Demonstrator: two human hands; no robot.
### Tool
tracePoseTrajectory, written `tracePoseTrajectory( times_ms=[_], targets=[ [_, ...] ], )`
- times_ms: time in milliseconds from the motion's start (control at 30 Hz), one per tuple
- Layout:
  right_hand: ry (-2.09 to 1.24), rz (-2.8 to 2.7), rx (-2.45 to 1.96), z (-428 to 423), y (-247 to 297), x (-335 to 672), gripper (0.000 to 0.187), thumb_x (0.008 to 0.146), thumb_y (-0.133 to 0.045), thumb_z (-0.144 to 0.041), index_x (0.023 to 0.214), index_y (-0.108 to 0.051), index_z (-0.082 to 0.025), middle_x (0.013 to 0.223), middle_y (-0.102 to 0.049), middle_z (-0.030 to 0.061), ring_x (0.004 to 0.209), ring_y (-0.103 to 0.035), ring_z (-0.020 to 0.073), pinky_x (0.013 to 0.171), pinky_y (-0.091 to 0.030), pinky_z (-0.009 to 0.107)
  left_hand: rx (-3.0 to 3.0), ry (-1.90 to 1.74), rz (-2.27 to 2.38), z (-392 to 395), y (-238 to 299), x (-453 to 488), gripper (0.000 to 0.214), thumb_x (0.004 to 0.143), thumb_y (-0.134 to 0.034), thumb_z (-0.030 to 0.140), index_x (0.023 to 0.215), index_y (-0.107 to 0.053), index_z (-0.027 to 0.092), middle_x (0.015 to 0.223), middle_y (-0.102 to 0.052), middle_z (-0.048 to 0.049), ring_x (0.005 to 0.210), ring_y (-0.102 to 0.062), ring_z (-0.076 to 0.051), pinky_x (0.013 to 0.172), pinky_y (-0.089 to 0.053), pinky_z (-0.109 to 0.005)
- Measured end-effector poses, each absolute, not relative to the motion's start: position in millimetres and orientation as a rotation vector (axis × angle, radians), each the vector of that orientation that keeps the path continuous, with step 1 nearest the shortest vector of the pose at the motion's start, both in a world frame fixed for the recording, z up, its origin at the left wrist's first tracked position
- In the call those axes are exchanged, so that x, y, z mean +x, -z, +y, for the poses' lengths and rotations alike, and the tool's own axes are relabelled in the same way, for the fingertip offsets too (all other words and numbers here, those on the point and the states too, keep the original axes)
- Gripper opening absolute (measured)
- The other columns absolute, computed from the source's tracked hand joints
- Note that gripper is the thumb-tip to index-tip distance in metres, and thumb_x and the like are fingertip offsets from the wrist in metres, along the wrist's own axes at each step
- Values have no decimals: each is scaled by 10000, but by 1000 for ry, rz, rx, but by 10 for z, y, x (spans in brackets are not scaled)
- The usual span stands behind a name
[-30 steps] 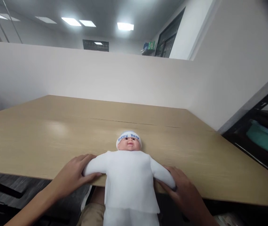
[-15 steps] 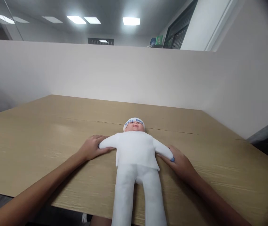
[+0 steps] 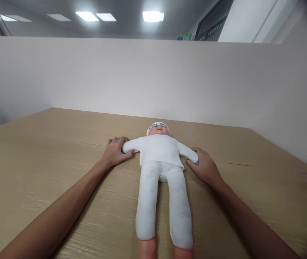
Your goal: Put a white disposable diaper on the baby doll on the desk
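Note:
A baby doll in a white top and white trousers lies on its back on the wooden table, head toward the wall and legs toward me. A white cap with blue "Happy Baby" lettering covers its head. My left hand is wrapped round the end of one outstretched sleeve, thumb on the near side. Round the end of the other sleeve, where a bit of blue shows at the cuff, my right hand is closed. The doll's bare lower legs run off the bottom of the view.
A plain white partition rises behind the table's far edge. Above it show ceiling lights, a dark-framed window and a small green item. Thin seam lines cross the tabletop.
The doll now appears farther up the table, closer to the wall, with its lower legs in sight. Both hands have moved forward with its sleeves. The camera view has shifted as well.

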State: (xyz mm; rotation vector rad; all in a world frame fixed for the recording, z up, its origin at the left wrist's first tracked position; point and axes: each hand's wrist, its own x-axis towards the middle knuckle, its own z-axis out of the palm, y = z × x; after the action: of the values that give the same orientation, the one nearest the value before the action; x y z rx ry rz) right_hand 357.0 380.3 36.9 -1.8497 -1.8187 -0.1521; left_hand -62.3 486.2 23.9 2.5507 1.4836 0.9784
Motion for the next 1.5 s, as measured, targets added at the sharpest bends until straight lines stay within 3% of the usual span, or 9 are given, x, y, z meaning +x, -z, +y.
tracePoseTrajectory(
  times_ms=[167,333,467,733,867,1000,1167,1300,1500],
  targets=[
    [261,-1841,-1813,4048,-256,3767,423,946,-594,-509,1224,-688,-205,1146,-775,138,1008,-683,345,916,-506,463,2509,-1068,1543,5079,-184,-636,562,954,-674,693,1285,-636,241,1302,-747,-111,1184,-659,-348,1066,-430,-502],
    [246,-1849,-1888,4083,-183,3870,647,1028,-487,-689,1483,-639,-254,1309,-755,150,1153,-673,383,986,-519,512,2503,-1016,1526,5186,-155,-682,518,1003,-648,619,1387,-636,272,1327,-718,-106,1202,-643,-340,1036,-452,-485],
    [298,-1843,-1929,4091,-91,3890,748,1061,-428,-676,1642,-499,-210,1509,-660,176,1349,-592,410,1100,-497,559,2517,-979,1483,5191,-146,-703,508,981,-670,540,1408,-628,268,1300,-723,-98,1208,-630,-338,1029,-457,-482],
    [316,-1679,-2029,4013,-85,3770,822,1034,-476,-650,1679,-433,-142,1546,-599,249,1413,-527,446,1149,-472,621,2495,-934,1481,5119,-205,-651,533,935,-683,534,1387,-647,254,1271,-724,-110,1208,-618,-346,1069,-457,-493],
    [308,-1567,-2081,3761,-95,3564,922,996,-526,-676,1695,-366,-96,1628,-496,299,1493,-456,475,1185,-436,655,2463,-971,1635,4925,-188,-610,730,930,-675,567,1568,-533,241,1491,-618,-169,1363,-539,-404,1150,-425,-563],
    [337,-1561,-2047,3326,-59,3311,847,1035,-462,-631,1672,-374,-79,1644,-478,315,1516,-446,468,1207,-416,659,2381,-1030,1741,4563,-104,-595,872,972,-625,591,1689,-346,182,1657,-468,-230,1501,-430,-436,1214,-381,-614],
    [244,-1636,-2095,2515,-61,2984,733,1068,-420,-561,1620,-491,-85,1642,-519,296,1547,-471,442,1245,-407,632,2279,-932,1889,3822,-11,-577,819,1052,-500,579,1730,-255,191,1714,-414,-252,1564,-412,-437,1238,-362,-653],
    [112,-1810,-2024,1662,-81,2776,665,1083,-419,-526,1609,-567,-146,1700,-509,203,1607,-431,392,1303,-367,635,2407,-810,1855,2959,52,-558,710,1099,-416,530,1722,-337,198,1707,-479,-211,1585,-435,-388,1310,-288,-623],
    [49,-1873,-1948,444,50,2656,687,1077,-446,-501,1744,-362,-356,1769,-420,35,1631,-414,372,1304,-367,713,2554,-876,1717,1478,163,-555,620,1110,-444,427,1709,-436,265,1753,-452,-104,1631,-394,-354,1333,-283,-590]
  ],
)
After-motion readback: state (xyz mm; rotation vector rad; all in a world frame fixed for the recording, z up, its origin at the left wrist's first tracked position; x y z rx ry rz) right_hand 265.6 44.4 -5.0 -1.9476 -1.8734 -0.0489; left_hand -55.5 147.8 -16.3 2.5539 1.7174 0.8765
